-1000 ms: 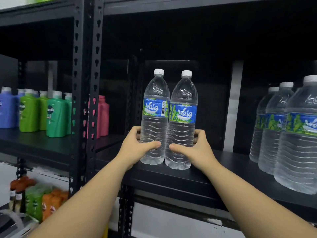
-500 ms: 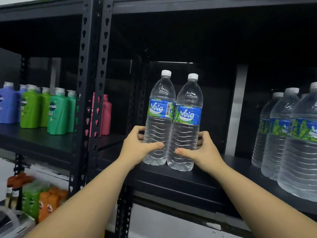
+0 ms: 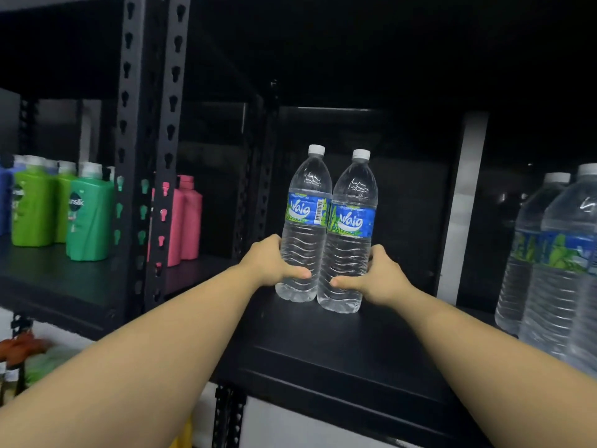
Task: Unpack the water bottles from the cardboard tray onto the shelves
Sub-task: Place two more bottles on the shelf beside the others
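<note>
A: On the black metal shelf, head view: two Vaig water bottles, upright, side by side and touching, bases down on the shelf board well back from the front edge.

B: Grip?

A: Left hand wrapped around the lower body of the left bottle, thumb across the front. Right hand closed the same way on the right bottle. Both clamped low, under the blue labels.

B: Step in hand?

A: Placing, by the look of it. Pair seated or very nearly so, deep in the bay. Cardboard tray out of sight, so no telling how many remain.

B: Neighbours?

A: More water bottles to the right, well apart from the pair. Green shampoo bottles and pink bottles in the bay to the left, beyond the perforated upright.

B: Next move?

A: Probably a clean release: fingers off both sides at once, straight back, no nudge to tall bottles with narrow bases. Then back for another pair.
</note>
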A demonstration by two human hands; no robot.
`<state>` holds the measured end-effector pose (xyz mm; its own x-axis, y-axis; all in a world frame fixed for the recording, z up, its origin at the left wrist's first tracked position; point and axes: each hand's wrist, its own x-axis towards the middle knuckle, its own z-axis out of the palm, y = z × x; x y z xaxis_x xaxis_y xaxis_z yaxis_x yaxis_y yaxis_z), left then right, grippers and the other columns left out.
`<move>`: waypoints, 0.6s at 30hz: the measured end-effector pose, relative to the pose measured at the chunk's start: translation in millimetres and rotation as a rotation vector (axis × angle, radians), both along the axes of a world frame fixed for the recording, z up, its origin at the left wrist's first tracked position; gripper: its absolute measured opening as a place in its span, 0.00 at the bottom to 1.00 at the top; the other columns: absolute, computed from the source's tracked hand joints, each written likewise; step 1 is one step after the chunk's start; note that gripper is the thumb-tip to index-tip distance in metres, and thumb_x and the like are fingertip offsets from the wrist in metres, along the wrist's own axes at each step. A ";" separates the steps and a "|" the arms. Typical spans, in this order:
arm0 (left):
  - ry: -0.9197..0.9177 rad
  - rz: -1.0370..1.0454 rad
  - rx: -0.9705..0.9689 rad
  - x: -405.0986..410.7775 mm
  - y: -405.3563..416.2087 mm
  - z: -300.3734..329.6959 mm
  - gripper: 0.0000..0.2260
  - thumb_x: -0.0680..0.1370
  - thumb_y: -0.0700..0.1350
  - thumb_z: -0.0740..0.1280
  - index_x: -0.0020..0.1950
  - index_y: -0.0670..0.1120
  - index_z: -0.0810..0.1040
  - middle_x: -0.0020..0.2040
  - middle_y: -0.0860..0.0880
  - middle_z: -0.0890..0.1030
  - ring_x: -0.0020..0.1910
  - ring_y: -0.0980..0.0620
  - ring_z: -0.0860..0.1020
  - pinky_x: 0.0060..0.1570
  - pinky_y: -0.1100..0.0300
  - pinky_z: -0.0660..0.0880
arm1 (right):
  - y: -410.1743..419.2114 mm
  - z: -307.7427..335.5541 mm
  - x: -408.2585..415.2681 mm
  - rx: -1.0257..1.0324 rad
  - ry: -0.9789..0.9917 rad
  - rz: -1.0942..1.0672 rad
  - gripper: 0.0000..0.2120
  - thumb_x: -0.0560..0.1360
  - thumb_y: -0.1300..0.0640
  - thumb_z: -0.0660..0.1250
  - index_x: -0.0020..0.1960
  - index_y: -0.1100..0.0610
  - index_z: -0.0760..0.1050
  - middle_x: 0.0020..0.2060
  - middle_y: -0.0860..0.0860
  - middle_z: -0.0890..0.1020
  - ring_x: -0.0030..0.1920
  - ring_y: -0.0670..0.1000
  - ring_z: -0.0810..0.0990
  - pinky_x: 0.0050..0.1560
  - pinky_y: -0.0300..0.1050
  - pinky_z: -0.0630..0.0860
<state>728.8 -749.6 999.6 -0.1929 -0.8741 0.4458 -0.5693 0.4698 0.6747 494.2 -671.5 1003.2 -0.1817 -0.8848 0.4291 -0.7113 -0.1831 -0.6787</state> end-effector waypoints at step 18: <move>0.169 -0.065 0.109 -11.7 -64.9 -10.4 0.33 0.57 0.57 0.87 0.57 0.56 0.78 0.45 0.54 0.88 0.44 0.56 0.87 0.43 0.57 0.81 | -59.5 -5.6 -13.1 0.033 0.003 -0.037 0.43 0.64 0.47 0.85 0.72 0.50 0.66 0.62 0.47 0.81 0.65 0.53 0.78 0.60 0.45 0.73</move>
